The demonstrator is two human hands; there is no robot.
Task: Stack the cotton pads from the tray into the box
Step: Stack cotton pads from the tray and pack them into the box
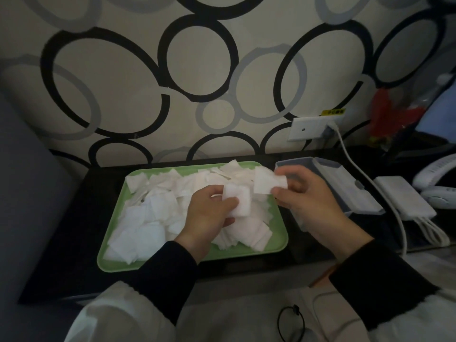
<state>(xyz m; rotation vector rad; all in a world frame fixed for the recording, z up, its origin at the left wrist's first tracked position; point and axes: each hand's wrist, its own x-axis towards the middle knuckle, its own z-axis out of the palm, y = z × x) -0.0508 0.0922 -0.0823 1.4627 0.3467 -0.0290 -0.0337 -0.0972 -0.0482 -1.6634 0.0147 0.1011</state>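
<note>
the left hand [209, 213] is gripping a small stack of cotton pads [238, 202] between thumb and curled fingers, over the middle of the green tray [197, 258]. the right hand [311, 203] is pinching a single pad [265, 182] over the tray's far right corner. loose pads [153, 213] are lying heaped in the tray. the clear box [292, 164] is sitting just right of it, lid [345, 186] lying open.
</note>
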